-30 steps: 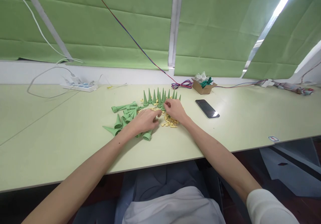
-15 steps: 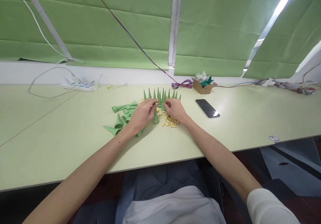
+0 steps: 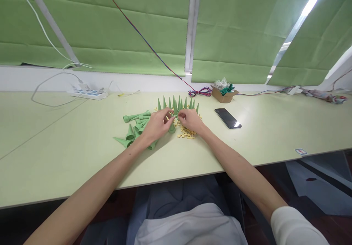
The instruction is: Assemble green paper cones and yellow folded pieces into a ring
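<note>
Over the middle of the table, my left hand (image 3: 158, 123) is closed with thumb and fingertips curled together; what it pinches is too small to make out. Just below its thumb a green cone (image 3: 172, 129) stands upright, its tip partly covered. My right hand (image 3: 191, 120) faces it a short gap away, fingers closed in a pinch whose contents are hidden. Behind both hands rises a row of upright green cones (image 3: 175, 107). Small yellow plastic pieces (image 3: 187, 133) lie in a pile under my right hand. Left of my left hand lie several loose green cones (image 3: 130, 132).
A black phone (image 3: 228, 118) lies to the right on the table (image 3: 261, 135). Behind it are a small cardboard box (image 3: 222, 96) with plastic wrap and a coiled red and blue cable (image 3: 202, 91). A white power strip (image 3: 89, 94) sits at the back left.
My left hand has shifted slightly right, its thumb now reaching nearer my right hand. The right fingertips have moved slightly left. The cones and yellow pieces look the same.
</note>
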{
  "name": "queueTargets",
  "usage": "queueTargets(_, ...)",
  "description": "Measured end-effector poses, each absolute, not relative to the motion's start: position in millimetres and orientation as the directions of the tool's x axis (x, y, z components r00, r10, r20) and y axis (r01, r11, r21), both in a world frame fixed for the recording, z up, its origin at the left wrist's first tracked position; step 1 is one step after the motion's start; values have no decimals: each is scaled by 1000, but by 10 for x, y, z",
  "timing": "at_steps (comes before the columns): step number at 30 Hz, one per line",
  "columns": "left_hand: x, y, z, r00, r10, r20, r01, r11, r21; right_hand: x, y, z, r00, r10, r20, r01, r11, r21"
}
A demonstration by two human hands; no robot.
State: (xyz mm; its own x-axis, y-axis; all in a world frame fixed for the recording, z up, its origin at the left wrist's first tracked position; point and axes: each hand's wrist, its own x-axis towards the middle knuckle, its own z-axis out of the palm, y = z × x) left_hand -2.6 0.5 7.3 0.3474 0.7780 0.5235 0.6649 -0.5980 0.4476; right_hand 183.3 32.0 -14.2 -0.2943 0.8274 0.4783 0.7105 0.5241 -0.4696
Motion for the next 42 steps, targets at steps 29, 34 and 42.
queueTargets(29, -42, 58, 27, 310, 805, 506, 704, -552, 448, 1819, 317, -191, -458, 804, 378, 707, 588, -394)
queueTargets(34, -10, 8, 76, 301, 841, 449, 719, -510, 473, 1805, 290, -165, -460, 807, 372, 721, 583, -375)
queueTargets(42, -12, 44, 72, 334, 874, 353, 741, -475, 475, 1765, 294, -185, -495, 797, 346, 716, 600, -357)
